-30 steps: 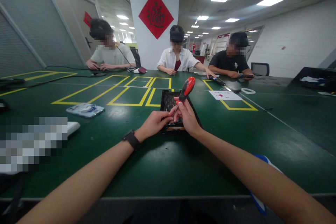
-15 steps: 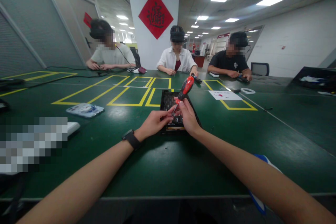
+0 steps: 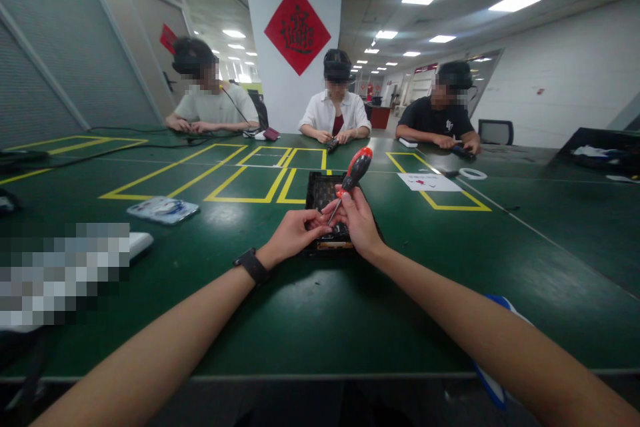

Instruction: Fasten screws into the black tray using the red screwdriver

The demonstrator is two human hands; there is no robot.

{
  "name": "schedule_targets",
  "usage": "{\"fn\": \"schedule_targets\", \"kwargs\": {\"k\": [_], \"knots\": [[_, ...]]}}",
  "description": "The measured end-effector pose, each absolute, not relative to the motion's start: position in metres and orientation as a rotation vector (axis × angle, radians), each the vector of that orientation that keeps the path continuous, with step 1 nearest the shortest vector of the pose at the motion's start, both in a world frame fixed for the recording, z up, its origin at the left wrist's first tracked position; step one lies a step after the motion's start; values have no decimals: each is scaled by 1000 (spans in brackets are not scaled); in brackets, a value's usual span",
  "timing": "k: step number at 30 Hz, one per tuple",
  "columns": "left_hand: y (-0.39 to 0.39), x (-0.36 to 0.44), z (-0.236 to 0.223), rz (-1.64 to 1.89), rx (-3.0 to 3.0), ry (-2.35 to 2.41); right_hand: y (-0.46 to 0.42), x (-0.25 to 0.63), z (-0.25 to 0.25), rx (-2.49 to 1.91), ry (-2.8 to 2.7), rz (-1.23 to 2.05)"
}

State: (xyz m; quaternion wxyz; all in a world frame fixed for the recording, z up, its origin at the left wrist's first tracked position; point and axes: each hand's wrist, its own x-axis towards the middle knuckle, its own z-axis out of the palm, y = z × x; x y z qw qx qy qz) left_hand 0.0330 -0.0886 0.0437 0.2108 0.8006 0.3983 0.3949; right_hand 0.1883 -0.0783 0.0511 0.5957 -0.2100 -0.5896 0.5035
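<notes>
A screwdriver (image 3: 356, 168) with a red and black handle tilts up and to the right, its thin shaft running down between my hands. My right hand (image 3: 357, 220) grips it low on the handle. My left hand (image 3: 295, 235) is closed, its fingers pinched near the shaft's tip over the near edge of a black tray (image 3: 325, 195). Whatever the left fingers pinch is too small to make out. The tray lies on the green table (image 3: 310, 307) and holds small dark parts.
Three people sit across the table with small objects in their hands. A blue and white packet (image 3: 163, 209) lies to the left, a white sheet (image 3: 429, 181) and a white ring (image 3: 473, 173) to the right. Yellow tape boxes mark the tabletop. A blue and white object (image 3: 493, 380) sits under my right forearm.
The screwdriver and both my hands shifted slightly over the tray's near edge. Across the table, the person in white drew an outstretched arm back and brought both hands together.
</notes>
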Motion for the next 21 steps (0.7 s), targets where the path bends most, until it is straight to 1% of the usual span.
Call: {"fn": "schedule_targets", "kwargs": {"k": [5,12,21], "knots": [[-87,32,45,1073,2349,1066,-76,189,50,-472,-1340,1202],[-88,33,43,1096,2189,1059,-79,188,51,-465,-1380,1183],[-87,32,46,1075,2229,963,-78,189,52,-457,-1354,1182]]}}
